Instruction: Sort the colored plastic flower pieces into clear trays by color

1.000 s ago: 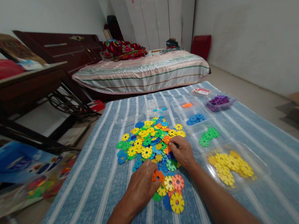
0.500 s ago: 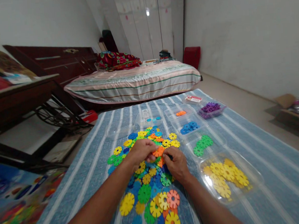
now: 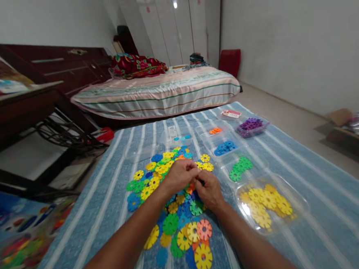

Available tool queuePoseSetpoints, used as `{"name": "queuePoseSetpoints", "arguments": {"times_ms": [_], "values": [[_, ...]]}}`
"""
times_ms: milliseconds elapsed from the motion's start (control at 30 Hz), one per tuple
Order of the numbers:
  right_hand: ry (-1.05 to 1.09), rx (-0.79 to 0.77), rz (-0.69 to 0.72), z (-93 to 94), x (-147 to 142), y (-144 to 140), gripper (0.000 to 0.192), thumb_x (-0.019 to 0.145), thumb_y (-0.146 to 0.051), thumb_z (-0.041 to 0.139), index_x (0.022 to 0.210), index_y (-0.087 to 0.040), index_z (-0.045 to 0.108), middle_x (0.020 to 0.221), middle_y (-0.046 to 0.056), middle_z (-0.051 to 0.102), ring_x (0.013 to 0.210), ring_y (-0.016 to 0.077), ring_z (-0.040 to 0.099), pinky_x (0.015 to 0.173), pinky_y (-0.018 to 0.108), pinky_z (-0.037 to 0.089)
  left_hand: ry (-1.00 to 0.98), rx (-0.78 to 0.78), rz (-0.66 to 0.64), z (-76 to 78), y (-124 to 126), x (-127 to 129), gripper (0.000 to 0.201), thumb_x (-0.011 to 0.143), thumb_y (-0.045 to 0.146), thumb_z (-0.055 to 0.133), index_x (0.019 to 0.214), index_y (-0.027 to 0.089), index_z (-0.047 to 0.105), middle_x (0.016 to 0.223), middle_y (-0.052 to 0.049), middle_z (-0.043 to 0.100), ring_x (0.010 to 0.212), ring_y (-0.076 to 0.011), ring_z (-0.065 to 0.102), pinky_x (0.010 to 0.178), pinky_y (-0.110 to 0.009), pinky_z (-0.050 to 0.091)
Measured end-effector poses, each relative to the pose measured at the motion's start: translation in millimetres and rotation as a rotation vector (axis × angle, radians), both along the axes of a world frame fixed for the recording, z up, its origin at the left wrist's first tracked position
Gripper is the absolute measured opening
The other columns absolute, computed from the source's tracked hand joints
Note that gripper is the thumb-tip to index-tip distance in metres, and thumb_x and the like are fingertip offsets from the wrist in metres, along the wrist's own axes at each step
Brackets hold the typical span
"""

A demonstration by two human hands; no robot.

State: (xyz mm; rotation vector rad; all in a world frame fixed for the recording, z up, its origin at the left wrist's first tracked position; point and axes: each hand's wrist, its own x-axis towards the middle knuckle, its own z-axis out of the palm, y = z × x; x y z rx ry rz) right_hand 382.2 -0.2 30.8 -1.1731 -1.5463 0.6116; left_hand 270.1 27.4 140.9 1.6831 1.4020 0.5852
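My left hand (image 3: 182, 176) is closed, its fingertips meeting those of my right hand above a heap of plastic flower-shaped discs (image 3: 170, 224). What the left fingers pinch is hidden behind them. My right hand (image 3: 208, 190) is curled closed, with an orange flower-shaped disc (image 3: 190, 188) partly showing at its fingertips. Yellow, green, blue and orange slotted discs lie around and below both hands. Closer to me are a salmon disc (image 3: 204, 230) and a yellow disc (image 3: 203, 258).
Right of the heap stand clear plastic trays with yellow discs (image 3: 261, 202), green discs (image 3: 241, 168), blue discs (image 3: 225, 148), orange discs (image 3: 215, 130) and purple discs (image 3: 251, 126). Another tray behind holds light-blue discs (image 3: 182, 138). A striped cloth (image 3: 96, 222) covers the surface. Beyond is a bed (image 3: 164, 94).
My left hand has moved right and turned over to meet my right hand. The orange disc that showed between them is now mostly covered. The view has shifted slightly.
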Motion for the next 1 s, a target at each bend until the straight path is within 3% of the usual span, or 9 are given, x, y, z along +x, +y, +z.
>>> {"name": "queuePoseSetpoints", "arguments": {"times_ms": [167, 333, 500, 600, 733, 800, 867, 1000], "values": [[-0.014, -0.009, 0.007, 0.9, 4, -1, 0.016, 0.082, -0.022, 0.051, 0.069, -0.021, 0.061, 0.073, 0.001, 0.062, 0.074, 0.0163, 0.056, 0.072, 0.029, 0.04, 0.278, 0.059, -0.129, -16.6, -59, -23, 0.017, 0.075, 0.025, 0.052, 0.061, 0.017, 0.057, 0.056, 0.003, 0.053, 0.056, -0.0117, 0.049, 0.053, -0.023, 0.032], [-0.012, 0.011, 0.015, 1.1, 6, -2, 0.018, 0.082, -0.023, 0.05, 0.069, -0.021, 0.061, 0.073, 0.002, 0.062, 0.074, 0.0161, 0.056, 0.073, 0.029, 0.042, 0.436, 0.074, -0.291, -31.5, -103, -22, 0.01, 0.078, 0.021, 0.052, 0.071, 0.019, 0.059, 0.072, 0.0, 0.06, 0.069, -0.0148, 0.055, 0.062, -0.026, 0.036], [-0.029, -0.007, 0.015, 1.8, 7, -4, 0.018, 0.083, -0.024, 0.05, 0.071, -0.021, 0.063, 0.075, 0.002, 0.063, 0.076, 0.0164, 0.057, 0.074, 0.029, 0.043, 0.617, 0.084, -0.38, -30.5, -119, -9, 0.017, 0.084, 0.03, 0.055, 0.095, 0.019, 0.063, 0.102, -0.009, 0.062, 0.095, -0.0245, 0.059, 0.08, -0.034, 0.045], [-0.026, -0.004, 0.015, 1.7, 7, -4, 0.018, 0.082, -0.023, 0.05, 0.071, -0.022, 0.064, 0.075, 0.002, 0.064, 0.076, 0.0161, 0.057, 0.074, 0.029, 0.043, 0.689, 0.043, -0.381, -23.3, -118, -1, 0.019, 0.083, 0.03, 0.058, 0.096, 0.018, 0.063, 0.107, -0.012, 0.061, 0.101, -0.0275, 0.059, 0.084, -0.037, 0.046], [-0.018, 0.012, 0.013, 1.7, 6, -3, 0.018, 0.082, -0.022, 0.051, 0.07, -0.021, 0.063, 0.075, 0.002, 0.063, 0.075, 0.0163, 0.057, 0.074, 0.029, 0.043, 0.648, 0.038, -0.376, -20.9, -115, 4, 0.017, 0.079, 0.024, 0.059, 0.094, 0.018, 0.061, 0.105, -0.011, 0.063, 0.098, -0.0257, 0.059, 0.084, -0.036, 0.045], [-0.017, 0.021, 0.006, 2.1, 6, -2, 0.018, 0.082, -0.022, 0.051, 0.07, -0.021, 0.063, 0.074, 0.002, 0.063, 0.075, 0.0165, 0.057, 0.074, 0.03, 0.043, 0.574, 0.013, -0.354, -21.7, -113, 3, 0.01, 0.077, 0.023, 0.058, 0.086, 0.019, 0.06, 0.095, -0.007, 0.064, 0.088, -0.0223, 0.059, 0.076, -0.032, 0.045], [-0.02, 0.017, 0.004, 2.3, 5, -2, 0.017, 0.082, -0.022, 0.051, 0.07, -0.02, 0.063, 0.074, 0.002, 0.063, 0.075, 0.0166, 0.057, 0.073, 0.029, 0.042, 0.447, -0.08, -0.319, -22.0, -109, 0, 0.004, 0.075, 0.023, 0.057, 0.073, 0.019, 0.056, 0.077, -0.002, 0.062, 0.072, -0.0176, 0.057, 0.064, -0.027, 0.041], [-0.022, -0.006, 0.009, 2.1, 4, -2, 0.017, 0.083, -0.022, 0.051, 0.07, -0.021, 0.063, 0.074, 0.002, 0.063, 0.076, 0.0164, 0.057, 0.074, 0.029, 0.042, 0.111, -0.275, -0.171, -19.6, -97, -13, 0.013, 0.072, 0.028, 0.057, 0.064, 0.019, 0.052, 0.054, 0.004, 0.053, 0.051, -0.0109, 0.048, 0.049, -0.023, 0.031]]}}
